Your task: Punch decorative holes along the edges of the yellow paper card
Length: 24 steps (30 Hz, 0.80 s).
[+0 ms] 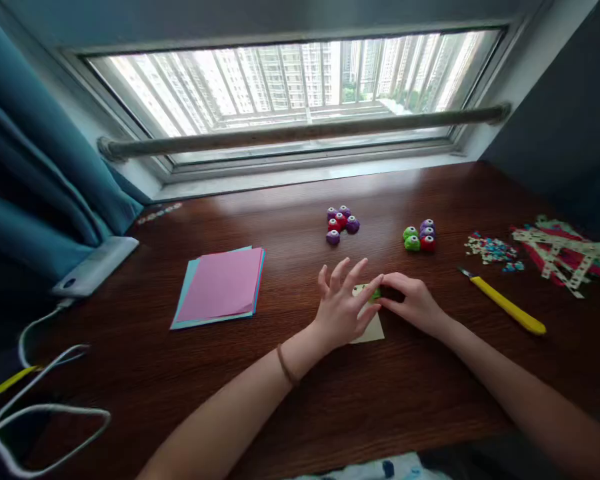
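Note:
Over a pale yellow sheet of paper (374,331) a small green ball (375,293) is held between my two hands, mostly covered by fingers. Thumb and forefinger of my left hand (344,308) close on its left side, while the other fingers stand spread. My right hand (416,303) pinches the ball from the right with thumb and fingertips. Beyond the hands sit a cluster of purple and red balls with eyes (341,222) and, further right, a group of green, purple and red ones (420,236).
A stack of coloured paper (220,285) lies at left. On the right are a yellow craft knife (507,305), tiny coloured bits (491,248) and a heap of cut strips (573,253). A white power strip (97,265) with cable sits far left, below the curtain.

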{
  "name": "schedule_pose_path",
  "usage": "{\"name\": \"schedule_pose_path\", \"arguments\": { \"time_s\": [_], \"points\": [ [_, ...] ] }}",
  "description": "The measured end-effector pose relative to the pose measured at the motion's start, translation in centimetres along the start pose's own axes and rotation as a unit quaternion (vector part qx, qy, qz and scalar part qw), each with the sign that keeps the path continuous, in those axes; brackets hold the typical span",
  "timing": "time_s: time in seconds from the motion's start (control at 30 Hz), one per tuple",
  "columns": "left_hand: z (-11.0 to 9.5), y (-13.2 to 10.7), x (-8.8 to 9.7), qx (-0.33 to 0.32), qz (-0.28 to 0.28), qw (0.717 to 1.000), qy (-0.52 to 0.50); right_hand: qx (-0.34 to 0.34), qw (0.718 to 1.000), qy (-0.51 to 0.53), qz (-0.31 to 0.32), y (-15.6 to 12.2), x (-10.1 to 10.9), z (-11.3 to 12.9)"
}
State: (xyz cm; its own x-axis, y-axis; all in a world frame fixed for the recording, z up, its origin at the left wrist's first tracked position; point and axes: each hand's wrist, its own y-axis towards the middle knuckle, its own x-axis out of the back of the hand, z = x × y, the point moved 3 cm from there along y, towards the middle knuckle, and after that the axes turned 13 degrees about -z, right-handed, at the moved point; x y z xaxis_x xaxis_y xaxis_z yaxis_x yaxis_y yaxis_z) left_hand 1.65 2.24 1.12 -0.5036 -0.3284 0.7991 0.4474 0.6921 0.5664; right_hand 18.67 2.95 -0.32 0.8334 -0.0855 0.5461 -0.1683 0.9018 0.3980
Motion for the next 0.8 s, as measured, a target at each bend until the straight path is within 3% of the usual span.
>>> {"name": "schedule_pose_path", "arguments": {
  "time_s": [0.4,0.63,0.8],
  "points": [
    [-0.2,0.0,-1.9,-0.007,0.075,0.997,0.007,0.009,1.0,0.006,0.01,0.3,0.0,0.3],
    [-0.4,0.1,-1.5,-0.009,0.08,0.997,0.003,0.004,1.0,0.006,-0.001,0.2,0.0,-0.1],
    [-0.4,0.1,-1.4,-0.018,0.084,0.996,0.003,-0.049,0.998,0.02,-0.025,0.1,-0.2,-0.4]
  ]
}}
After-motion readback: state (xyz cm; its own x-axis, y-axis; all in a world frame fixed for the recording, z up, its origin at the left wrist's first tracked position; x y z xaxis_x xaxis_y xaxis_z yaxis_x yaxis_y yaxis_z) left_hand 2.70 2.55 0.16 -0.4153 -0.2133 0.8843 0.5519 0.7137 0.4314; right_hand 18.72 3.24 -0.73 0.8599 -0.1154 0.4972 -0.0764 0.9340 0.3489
